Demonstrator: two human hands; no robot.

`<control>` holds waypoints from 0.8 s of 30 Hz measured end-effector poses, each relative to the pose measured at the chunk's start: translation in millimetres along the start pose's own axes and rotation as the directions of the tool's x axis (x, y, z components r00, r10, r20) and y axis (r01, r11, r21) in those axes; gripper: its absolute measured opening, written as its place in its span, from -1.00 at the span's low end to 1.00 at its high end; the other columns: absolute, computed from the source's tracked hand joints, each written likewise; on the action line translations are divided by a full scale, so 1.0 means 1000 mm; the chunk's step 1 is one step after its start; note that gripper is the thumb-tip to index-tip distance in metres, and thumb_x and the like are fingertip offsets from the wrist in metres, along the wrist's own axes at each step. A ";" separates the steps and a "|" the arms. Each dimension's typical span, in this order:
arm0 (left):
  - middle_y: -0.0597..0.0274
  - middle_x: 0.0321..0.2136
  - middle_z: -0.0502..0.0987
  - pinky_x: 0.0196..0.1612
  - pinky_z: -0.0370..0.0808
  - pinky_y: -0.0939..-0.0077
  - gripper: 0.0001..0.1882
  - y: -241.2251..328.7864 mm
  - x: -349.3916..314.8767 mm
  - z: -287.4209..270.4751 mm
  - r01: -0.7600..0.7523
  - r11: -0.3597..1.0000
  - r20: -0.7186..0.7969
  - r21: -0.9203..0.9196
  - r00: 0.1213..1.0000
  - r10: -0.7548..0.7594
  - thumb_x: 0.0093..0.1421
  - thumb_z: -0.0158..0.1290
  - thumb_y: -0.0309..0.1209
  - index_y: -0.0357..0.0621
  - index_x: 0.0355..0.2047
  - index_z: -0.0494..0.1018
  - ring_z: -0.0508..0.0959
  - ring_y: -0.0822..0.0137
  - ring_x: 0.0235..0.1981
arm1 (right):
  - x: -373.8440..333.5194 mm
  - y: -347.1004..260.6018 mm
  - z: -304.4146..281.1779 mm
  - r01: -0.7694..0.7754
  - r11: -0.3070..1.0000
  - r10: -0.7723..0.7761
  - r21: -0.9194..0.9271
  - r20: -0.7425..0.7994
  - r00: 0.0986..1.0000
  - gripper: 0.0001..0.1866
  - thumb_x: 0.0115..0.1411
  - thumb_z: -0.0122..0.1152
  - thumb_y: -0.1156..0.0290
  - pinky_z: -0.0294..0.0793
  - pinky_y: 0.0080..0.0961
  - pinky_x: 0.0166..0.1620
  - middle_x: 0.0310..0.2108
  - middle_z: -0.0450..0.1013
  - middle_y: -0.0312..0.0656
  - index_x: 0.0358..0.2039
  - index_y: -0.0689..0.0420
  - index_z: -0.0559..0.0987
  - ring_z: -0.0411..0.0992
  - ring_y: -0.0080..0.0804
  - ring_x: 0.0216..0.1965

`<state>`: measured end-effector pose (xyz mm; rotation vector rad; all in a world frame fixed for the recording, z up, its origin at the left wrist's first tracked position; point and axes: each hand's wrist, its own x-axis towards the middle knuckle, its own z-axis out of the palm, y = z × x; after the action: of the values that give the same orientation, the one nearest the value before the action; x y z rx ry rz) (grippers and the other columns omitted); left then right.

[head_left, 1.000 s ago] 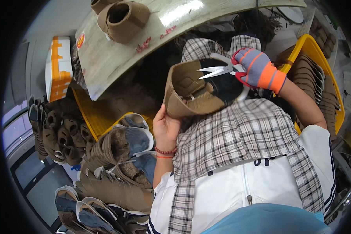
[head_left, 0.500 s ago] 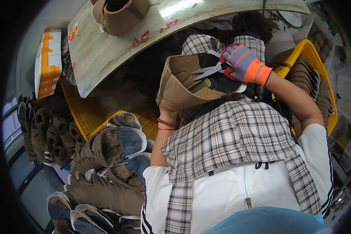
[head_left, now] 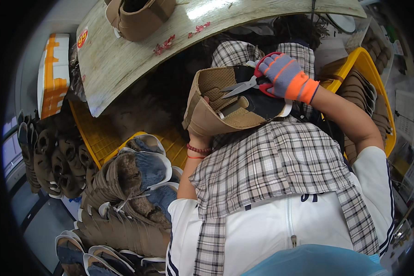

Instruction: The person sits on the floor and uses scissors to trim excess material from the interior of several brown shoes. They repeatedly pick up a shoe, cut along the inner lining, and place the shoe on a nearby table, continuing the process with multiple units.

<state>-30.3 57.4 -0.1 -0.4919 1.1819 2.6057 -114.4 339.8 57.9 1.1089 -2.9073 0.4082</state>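
Observation:
Over my lap is a tan shoe upper with a mesh lining and a dark inner part, its opening facing up. My left hand grips it from the near left; most of the fingers are behind the fabric, with one fingertip at the inner edge. My right hand, in a grey and orange glove, is closed round the red handles of a pair of scissors. The blades are parted and reach across the upper's opening, near its lining. A small white tab shows inside the upper.
Ahead stands a worn, light-topped table with a tan shoe upper on it. Stacks of brown fur-lined uppers fill the left side. A yellow basket of uppers stands at right, and an orange-taped white box at far left.
The scissors have shifted slightly left over the upper's opening. The upper has tipped a little, so a fingertip of my left hand and the small white tab now show inside.

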 end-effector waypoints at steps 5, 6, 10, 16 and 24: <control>0.16 0.07 0.41 0.04 0.52 0.27 -0.59 -0.006 -0.001 -0.021 -0.215 0.823 0.081 0.527 0.976 0.203 0.33 -0.01 -0.39 -0.16 0.17 0.29 0.47 0.25 0.03 | -0.009 0.009 0.005 -0.131 0.991 0.132 -0.020 0.080 0.988 -0.63 -0.17 0.41 0.27 0.42 -0.31 -0.19 -0.35 0.46 -0.17 -0.31 0.04 0.53 0.44 -0.17 -0.24; 0.15 0.08 0.41 0.05 0.52 0.26 -0.58 -0.007 -0.001 -0.023 -0.198 0.851 0.067 0.487 0.979 0.190 0.33 -0.01 -0.38 -0.16 0.17 0.29 0.47 0.23 0.04 | -0.012 0.010 0.001 -0.122 0.993 0.121 0.007 0.076 0.990 -0.63 -0.14 0.40 0.25 0.42 -0.33 -0.19 -0.34 0.47 -0.19 -0.28 0.03 0.54 0.44 -0.18 -0.24; 0.12 0.07 0.41 0.07 0.49 0.24 -0.52 0.011 -0.007 0.008 0.000 1.000 0.014 -0.013 1.000 0.000 0.29 0.06 -0.32 -0.18 0.17 0.28 0.47 0.19 0.04 | -0.010 0.003 -0.014 -0.016 0.997 0.020 0.077 -0.054 0.998 -0.64 -0.11 0.39 0.20 0.40 -0.36 -0.18 -0.31 0.47 -0.23 -0.28 0.01 0.56 0.46 -0.23 -0.23; 0.13 0.03 0.45 0.09 0.45 0.20 -0.46 0.014 -0.004 0.012 0.076 0.987 0.049 -0.143 0.996 -0.070 0.23 0.14 -0.28 -0.13 0.16 0.26 0.48 0.18 0.02 | -0.003 0.009 0.014 0.057 0.998 -0.056 0.019 -0.030 0.998 -0.70 -0.07 0.36 0.23 0.46 -0.33 -0.26 -0.38 0.50 -0.26 -0.29 -0.01 0.57 0.48 -0.25 -0.31; 0.15 0.09 0.41 0.13 0.41 0.12 -0.43 0.022 0.006 -0.018 -0.035 0.999 -0.063 -0.027 0.997 0.033 0.20 0.17 -0.36 -0.10 0.19 0.25 0.43 0.10 0.07 | -0.003 0.001 -0.022 -0.074 0.991 0.090 0.112 -0.141 0.986 -0.61 -0.11 0.38 0.29 0.45 -0.24 -0.19 -0.32 0.49 -0.10 -0.26 0.09 0.48 0.45 -0.06 -0.25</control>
<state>-39.4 29.9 1.3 -0.5678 1.1837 2.6572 -114.5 347.4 78.4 0.9287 -2.8381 0.6257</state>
